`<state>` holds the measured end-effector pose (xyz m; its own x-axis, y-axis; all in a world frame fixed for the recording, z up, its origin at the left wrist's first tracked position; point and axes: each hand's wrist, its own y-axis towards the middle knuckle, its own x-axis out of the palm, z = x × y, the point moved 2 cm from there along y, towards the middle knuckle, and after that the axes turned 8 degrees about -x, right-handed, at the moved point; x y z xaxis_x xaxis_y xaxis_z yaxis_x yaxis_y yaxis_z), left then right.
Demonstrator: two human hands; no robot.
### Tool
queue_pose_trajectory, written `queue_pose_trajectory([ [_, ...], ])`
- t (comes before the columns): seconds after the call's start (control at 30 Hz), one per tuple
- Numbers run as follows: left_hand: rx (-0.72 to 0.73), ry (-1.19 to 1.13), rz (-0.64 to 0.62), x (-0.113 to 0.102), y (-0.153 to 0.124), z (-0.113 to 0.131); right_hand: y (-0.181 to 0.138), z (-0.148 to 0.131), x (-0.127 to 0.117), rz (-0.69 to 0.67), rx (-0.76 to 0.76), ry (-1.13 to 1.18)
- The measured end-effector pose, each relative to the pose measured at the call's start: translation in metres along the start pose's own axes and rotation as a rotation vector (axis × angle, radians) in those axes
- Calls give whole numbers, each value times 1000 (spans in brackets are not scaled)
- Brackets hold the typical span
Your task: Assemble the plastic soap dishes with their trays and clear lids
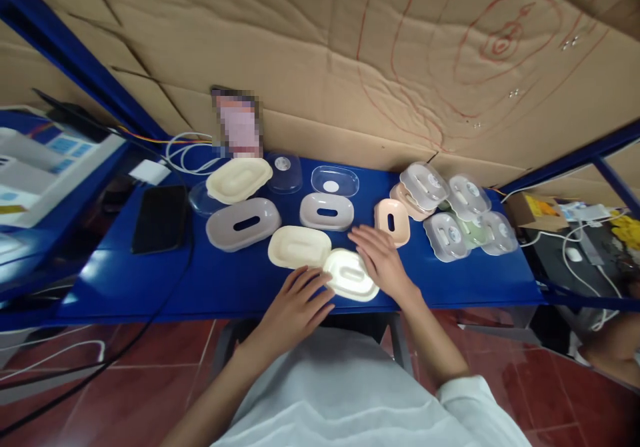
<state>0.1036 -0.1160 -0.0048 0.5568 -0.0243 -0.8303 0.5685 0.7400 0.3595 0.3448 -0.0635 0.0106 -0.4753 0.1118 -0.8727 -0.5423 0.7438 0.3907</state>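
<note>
My left hand (300, 305) is open, fingers spread, with its fingertips at the left edge of a brightly lit cream oval piece (350, 287). My right hand (383, 260) lies over that piece's right edge with its fingers stretched out flat. A second cream oval piece (295, 250) with a raised middle touches it on the left. Behind them sit two pale lilac oval pieces with a slot, one to the left (270, 217) and one in the middle (345, 215). A peach slotted piece (401, 230) stands just beyond my right hand.
Several clear-lidded boxes (447, 237) group at the right. Another cream piece (237, 180) and clear lids (336, 177) lie along the back. A black phone-like device (159, 220) and white cables are on the left. Cardboard (310, 47) walls the blue table's (230, 287) back. Someone's arm (613, 354) shows far right.
</note>
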Motion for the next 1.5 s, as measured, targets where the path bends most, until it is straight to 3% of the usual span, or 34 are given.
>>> queue_pose_trajectory([
  [0.1, -31, -7, 24, 3, -12, 5, 42, 26, 10, -128, -18, -101],
  [0.2, -73, 2, 51, 8, -22, 8, 56, 34, 10, -148, -28, -158],
  [0.27, -93, 17, 77, 11, -23, 7, 44, 27, -2, -65, -24, -159],
  [0.37, -117, 41, 126, 16, -16, 0, 1, 2, -22, 68, 2, -131],
  [0.47, -133, 80, 167, 19, -3, -9, -44, -28, -28, 53, 31, -136],
  [0.57, -88, 132, 175, 18, 10, -11, -69, -46, -16, -8, 36, -151],
  [0.7, -33, 133, 108, 14, 15, -8, -70, -47, -4, -12, -32, -152],
  [0.93, -80, 132, 170, 16, 6, -8, -63, -38, -2, -8, -144, -146],
  [1.13, -71, 121, 121, 19, 4, -10, -68, -31, -5, -18, -177, -50],
  [1.2, -78, 97, 121, 19, 5, -10, -52, -19, -13, 17, -151, -32],
  [1.3, -87, 76, 128, 18, 6, -9, 2, 13, -20, 63, -17, -141],
  [1.43, -102, 20, 134, 17, 4, -9, 92, 53, -4, -124, 172, -244],
  [1.5, -131, -8, 125, 17, 2, -9, 119, 61, 4, -201, 211, -200],
])
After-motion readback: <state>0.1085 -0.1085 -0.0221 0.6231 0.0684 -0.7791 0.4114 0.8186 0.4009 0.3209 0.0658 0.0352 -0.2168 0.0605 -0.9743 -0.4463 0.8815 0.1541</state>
